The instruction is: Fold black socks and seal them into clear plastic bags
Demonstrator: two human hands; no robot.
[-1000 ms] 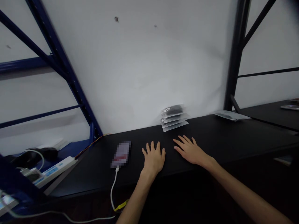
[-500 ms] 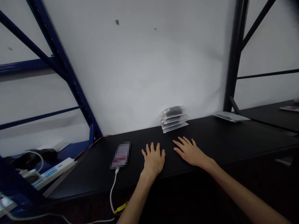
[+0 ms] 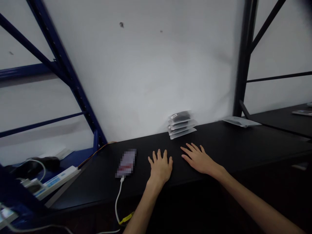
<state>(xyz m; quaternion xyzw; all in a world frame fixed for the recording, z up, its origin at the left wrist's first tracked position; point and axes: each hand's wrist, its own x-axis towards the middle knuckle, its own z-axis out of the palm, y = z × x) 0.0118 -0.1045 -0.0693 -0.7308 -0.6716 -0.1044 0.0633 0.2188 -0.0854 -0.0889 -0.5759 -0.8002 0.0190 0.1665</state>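
Note:
My left hand (image 3: pixel 161 166) lies palm down on the black tabletop (image 3: pixel 214 143), fingers spread, holding nothing. To its right, my right hand (image 3: pixel 198 159) rests flat on the same surface with its fingers apart and angled to the left. A phone (image 3: pixel 126 163), its screen blurred out, lies left of my left hand with a white cable (image 3: pixel 118 198) plugged into its near end. Beyond my hands, against the wall, stands a stack of clear plastic bags (image 3: pixel 182 124) with dark contents. Neither hand touches the phone or the bags.
Farther right lies a flat, pale plastic bag (image 3: pixel 240 121). A white power strip (image 3: pixel 57 182) with plugs sits at the left by a blue metal frame (image 3: pixel 73 81). A black post (image 3: pixel 241 65) rises at the right. A yellow tag (image 3: pixel 126 217) hangs near my left forearm.
Both hands stay in place on the tabletop. The view has shifted very slightly; nothing else has visibly moved.

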